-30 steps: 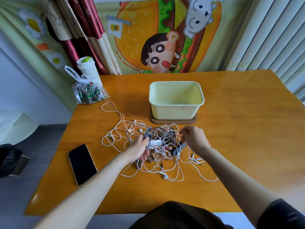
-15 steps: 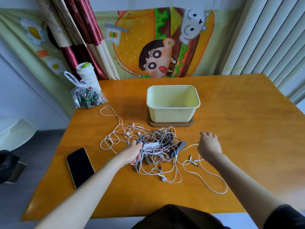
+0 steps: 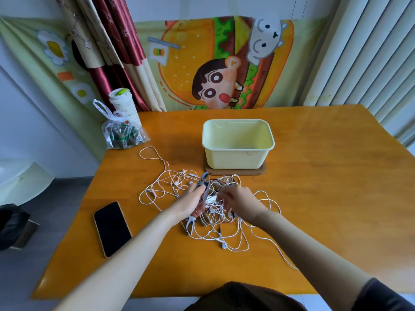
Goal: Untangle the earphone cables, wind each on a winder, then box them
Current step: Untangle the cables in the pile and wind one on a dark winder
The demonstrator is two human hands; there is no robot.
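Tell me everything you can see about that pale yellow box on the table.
The pale yellow box is a rectangular open tub with rounded corners and a rolled rim, and looks like smooth plastic. It has no lid on and nothing shows inside. It stands upright on a flat brown board slightly wider than its base, on the orange wooden table, just beyond the tangle of earphone cables. The left hand and right hand are at that tangle and do not touch it.

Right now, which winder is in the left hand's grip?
The darker grey winder, poking out above the left hand toward the box. The paler winder lies flat below that hand, not gripped.
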